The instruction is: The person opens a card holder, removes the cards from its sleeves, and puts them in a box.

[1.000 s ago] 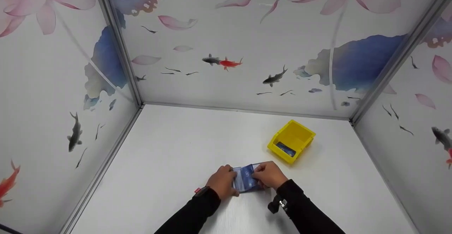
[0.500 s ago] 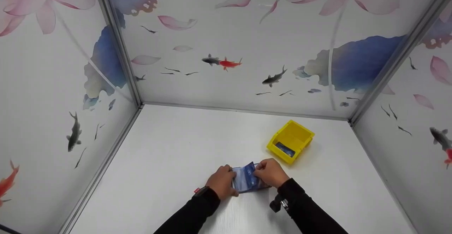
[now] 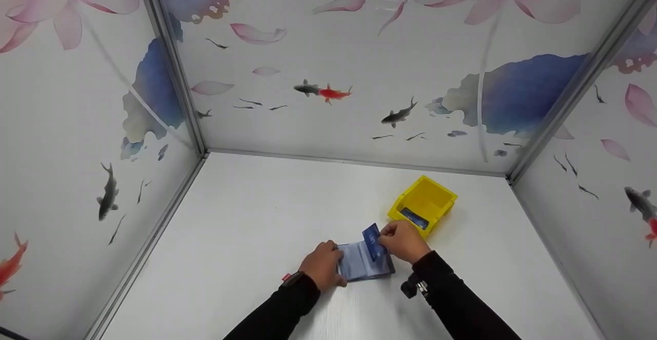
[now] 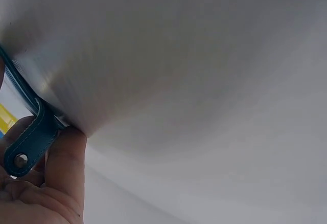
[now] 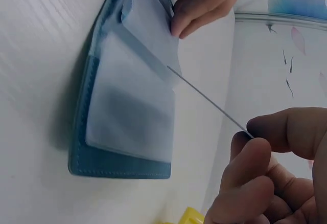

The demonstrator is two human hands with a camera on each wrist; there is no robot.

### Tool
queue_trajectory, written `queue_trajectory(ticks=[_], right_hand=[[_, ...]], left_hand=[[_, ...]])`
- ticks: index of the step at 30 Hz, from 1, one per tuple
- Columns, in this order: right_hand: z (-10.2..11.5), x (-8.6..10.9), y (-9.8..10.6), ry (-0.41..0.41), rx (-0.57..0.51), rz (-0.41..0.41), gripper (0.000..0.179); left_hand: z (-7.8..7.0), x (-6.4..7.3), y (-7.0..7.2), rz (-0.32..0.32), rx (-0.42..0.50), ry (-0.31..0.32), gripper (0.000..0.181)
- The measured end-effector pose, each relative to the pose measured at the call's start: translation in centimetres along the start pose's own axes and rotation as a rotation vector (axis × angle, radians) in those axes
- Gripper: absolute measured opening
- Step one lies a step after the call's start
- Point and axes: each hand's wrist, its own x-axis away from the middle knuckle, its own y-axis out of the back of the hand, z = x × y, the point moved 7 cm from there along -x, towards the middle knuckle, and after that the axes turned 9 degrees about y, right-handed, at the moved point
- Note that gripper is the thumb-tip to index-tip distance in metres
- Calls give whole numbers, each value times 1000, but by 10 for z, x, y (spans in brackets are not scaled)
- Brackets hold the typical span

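A card holder (image 3: pixel 353 264) lies spread on the white table, its blue-green cover and clear plastic sleeves showing in the right wrist view. My left hand (image 3: pixel 322 265) grips its left edge, thumb at the near corner. In the left wrist view a stitched strap (image 4: pixel 34 139) with a metal-rimmed hole hangs over the fingers of that hand. Between thumb and fingertips my right hand (image 3: pixel 405 241) pinches a dark blue card (image 3: pixel 374 241), tilted up over the holder's right half. The right wrist view shows this card edge-on, its far end close over the sleeves.
Just beyond my right hand stands a yellow bin (image 3: pixel 435 194) with a dark blue card (image 3: pixel 414 218) inside near its front. White panels (image 3: pixel 308 139) printed with flowers and fish enclose the white table (image 3: pixel 246 216) at the back and sides.
My right hand has moved up and to the right, drawing the blue card along, so more of the clear sleeves shows. The left hand stays on the card holder.
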Motion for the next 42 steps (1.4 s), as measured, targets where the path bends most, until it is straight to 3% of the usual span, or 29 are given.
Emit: queue_trajectory(ticks=[8,14,22,35,42], right_hand=[[-7,-10,41,-10,36,-63,17],[-15,-23,75,-29,134,-123,24],[-20,-36,114,-1,295,-233,29],[-37,-57,119,-102,361,-188,24],[-30,-60,115,-69,463,-161,16]], left_hand=[[-2,2,5,29,7,18,54],[-2,3,10,40,2,26,56],[0,1,4,30,-32,14,56],[-2,2,6,44,6,36,59],[0,0,2,44,7,50,60]])
